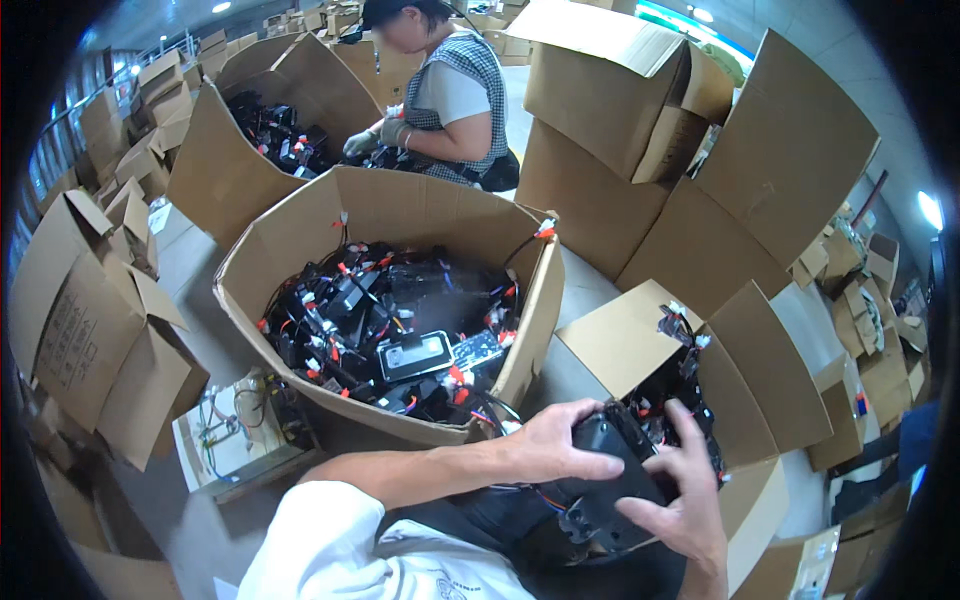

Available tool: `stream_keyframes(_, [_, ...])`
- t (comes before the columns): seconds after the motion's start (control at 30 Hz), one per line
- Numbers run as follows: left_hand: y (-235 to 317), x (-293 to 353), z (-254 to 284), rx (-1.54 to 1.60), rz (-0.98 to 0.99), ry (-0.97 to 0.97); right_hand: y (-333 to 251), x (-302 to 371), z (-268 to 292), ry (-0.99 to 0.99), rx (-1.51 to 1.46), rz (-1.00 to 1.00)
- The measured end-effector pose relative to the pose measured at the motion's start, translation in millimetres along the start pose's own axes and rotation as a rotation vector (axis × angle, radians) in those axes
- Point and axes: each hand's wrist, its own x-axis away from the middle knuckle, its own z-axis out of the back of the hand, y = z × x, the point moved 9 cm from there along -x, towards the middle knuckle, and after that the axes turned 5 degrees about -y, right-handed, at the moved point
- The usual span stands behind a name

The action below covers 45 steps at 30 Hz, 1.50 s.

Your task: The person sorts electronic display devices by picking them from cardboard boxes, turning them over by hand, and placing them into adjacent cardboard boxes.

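Low in front of me is a black plastic device housing (610, 500) with wires and a connector at its lower left end. My left hand (540, 446) is closed on its upper left part, the thumb lying across the face. At its right side my right hand (692, 505) has its fingers spread apart, with the thumb against or just over the housing's edge. Just beyond the hands, a smaller carton (625, 340) holds more black parts with wires and white connectors (702, 342).
A large open carton (300, 205) ahead contains many black wired devices, with a phone-like framed piece (416, 356) on top. A wooden-framed wired board (235, 430) sits left on the floor. Behind, a gloved co-worker (462, 100) handles parts beside another carton (215, 175). Cartons (600, 100) are stacked right.
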Motion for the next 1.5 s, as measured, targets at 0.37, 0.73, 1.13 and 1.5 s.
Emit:
stream_keyframes(0.37, [38.8, -12.5, -48.3, -0.221, -0.653, 0.337, 74.5, 73.1, -18.2, 1.037, -0.761, -0.186])
stream_keyframes(0.73, [6.4, -56.0, -71.6, 0.310, -0.321, 0.258, 59.5, 111.1, 7.3, 1.096, -0.050, -0.121])
stream_keyframes(1.13, [13.1, -118.1, -112.5, 0.725, -0.045, -0.507, 136.2, 154.7, 53.5, 0.952, -0.779, -0.365])
stream_keyframes(1.5, [-78.6, -361.0, -135.6, -0.558, 0.143, -0.583, 481.3, 283.2, 167.8, 1.211, -1.172, -0.450])
